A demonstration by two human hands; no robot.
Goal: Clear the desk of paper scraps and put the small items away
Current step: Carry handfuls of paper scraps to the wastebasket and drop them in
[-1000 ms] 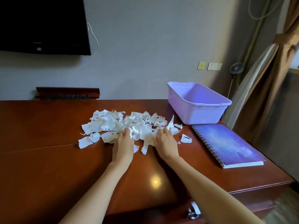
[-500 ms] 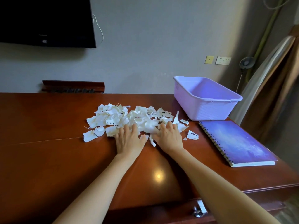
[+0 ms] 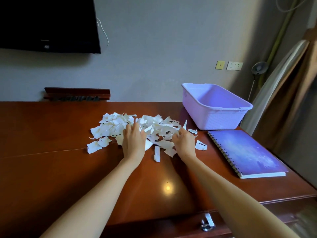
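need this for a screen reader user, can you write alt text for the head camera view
Two bare hands, left hand and right hand, rest on a pile of white paper scraps on a brown wooden desk. To the right sit an empty lilac plastic tub and a closed purple spiral notebook.

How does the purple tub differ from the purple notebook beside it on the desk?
The tub is an open, deep plastic container, plain pale lilac, with nothing visible inside; the notebook is flat, closed and spiral-bound, its darker cover mottled like a night sky. The tub sits farther back, the notebook nearer the desk's front edge. Both are purple and untouched by the hands.
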